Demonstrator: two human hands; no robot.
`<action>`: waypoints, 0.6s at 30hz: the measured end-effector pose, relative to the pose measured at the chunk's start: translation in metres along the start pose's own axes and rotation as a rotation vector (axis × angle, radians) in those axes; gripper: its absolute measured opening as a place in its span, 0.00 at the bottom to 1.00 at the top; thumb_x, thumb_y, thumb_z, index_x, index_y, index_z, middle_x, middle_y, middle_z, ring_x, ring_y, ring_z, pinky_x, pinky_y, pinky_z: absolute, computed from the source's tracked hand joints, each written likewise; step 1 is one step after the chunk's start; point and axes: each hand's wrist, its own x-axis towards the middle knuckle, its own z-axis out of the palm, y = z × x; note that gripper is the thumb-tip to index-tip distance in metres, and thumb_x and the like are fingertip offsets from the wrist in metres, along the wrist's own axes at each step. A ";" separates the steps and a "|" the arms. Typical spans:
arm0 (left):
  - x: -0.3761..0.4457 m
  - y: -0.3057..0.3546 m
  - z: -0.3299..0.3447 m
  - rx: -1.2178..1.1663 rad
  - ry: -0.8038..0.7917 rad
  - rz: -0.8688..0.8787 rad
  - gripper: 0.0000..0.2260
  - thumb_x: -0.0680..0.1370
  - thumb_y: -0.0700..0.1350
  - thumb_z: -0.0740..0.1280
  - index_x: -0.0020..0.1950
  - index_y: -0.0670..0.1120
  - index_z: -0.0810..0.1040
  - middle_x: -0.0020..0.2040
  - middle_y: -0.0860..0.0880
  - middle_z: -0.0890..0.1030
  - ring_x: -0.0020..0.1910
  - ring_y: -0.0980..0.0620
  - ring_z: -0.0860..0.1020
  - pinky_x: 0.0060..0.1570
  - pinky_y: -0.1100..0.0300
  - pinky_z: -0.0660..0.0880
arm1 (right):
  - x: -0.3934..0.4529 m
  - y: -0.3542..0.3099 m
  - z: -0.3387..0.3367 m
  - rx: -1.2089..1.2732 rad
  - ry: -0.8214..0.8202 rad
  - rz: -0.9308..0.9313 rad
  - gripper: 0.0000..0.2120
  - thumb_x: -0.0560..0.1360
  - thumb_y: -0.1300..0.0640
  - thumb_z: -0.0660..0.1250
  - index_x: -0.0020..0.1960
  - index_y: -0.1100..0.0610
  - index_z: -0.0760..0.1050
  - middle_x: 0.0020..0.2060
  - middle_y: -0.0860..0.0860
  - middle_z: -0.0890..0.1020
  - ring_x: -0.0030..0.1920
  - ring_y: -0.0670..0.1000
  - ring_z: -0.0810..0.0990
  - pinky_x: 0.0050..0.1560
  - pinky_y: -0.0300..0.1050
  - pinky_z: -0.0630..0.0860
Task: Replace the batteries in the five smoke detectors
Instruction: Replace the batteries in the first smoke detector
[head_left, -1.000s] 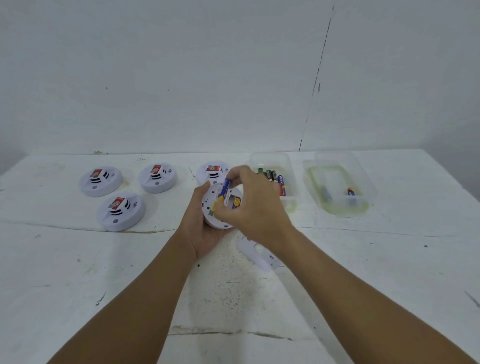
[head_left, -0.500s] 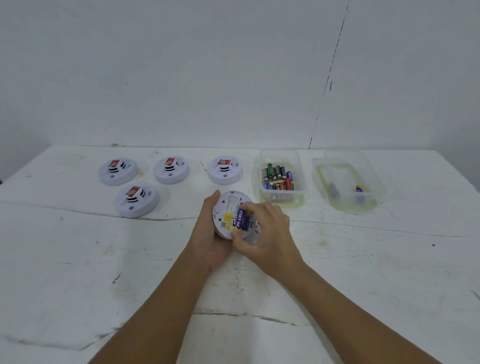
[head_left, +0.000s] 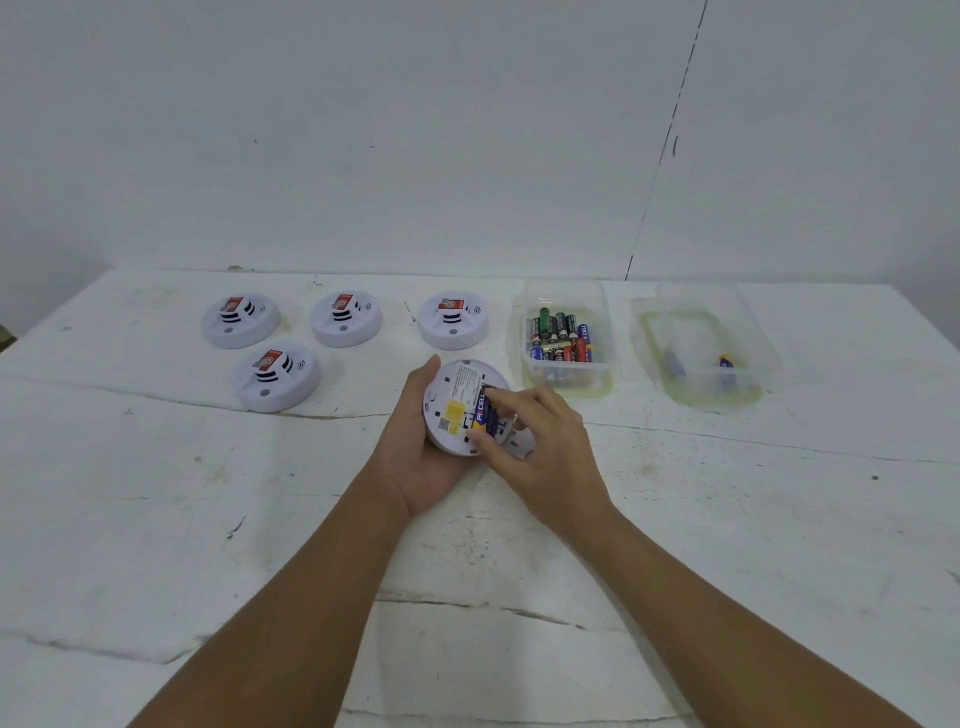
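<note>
Left hand, palm up, cups the detector back-side up at table centre. Right hand pinches a blue battery lying in its compartment, thumb and fingertips at opposite ends. Four detectors lie at 10 o'clock; battery tub and a near-empty tub at 1–2 o'clock. Open tabletop at 3 and 9. The right hand partly hides a white piece.

Held detector back-up — battery seated; four detectors face-up
</note>
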 end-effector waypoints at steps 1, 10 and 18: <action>0.000 0.000 0.001 -0.003 0.000 0.002 0.27 0.82 0.62 0.63 0.62 0.40 0.84 0.60 0.37 0.83 0.55 0.39 0.84 0.53 0.46 0.82 | 0.000 0.000 -0.001 0.010 -0.016 0.017 0.24 0.76 0.40 0.72 0.68 0.50 0.79 0.53 0.46 0.79 0.53 0.47 0.79 0.56 0.60 0.78; 0.000 0.000 0.002 -0.011 0.030 -0.004 0.32 0.79 0.63 0.65 0.74 0.40 0.74 0.63 0.37 0.80 0.60 0.39 0.79 0.61 0.51 0.76 | -0.001 0.001 0.000 0.094 0.032 -0.039 0.21 0.75 0.44 0.74 0.63 0.54 0.84 0.51 0.48 0.80 0.51 0.48 0.80 0.54 0.52 0.80; 0.001 0.001 0.002 -0.020 -0.008 0.001 0.30 0.80 0.63 0.64 0.70 0.40 0.78 0.65 0.37 0.80 0.62 0.38 0.79 0.63 0.47 0.76 | -0.001 0.002 -0.001 0.109 0.042 -0.043 0.20 0.73 0.52 0.80 0.62 0.57 0.84 0.50 0.49 0.78 0.52 0.51 0.79 0.54 0.50 0.79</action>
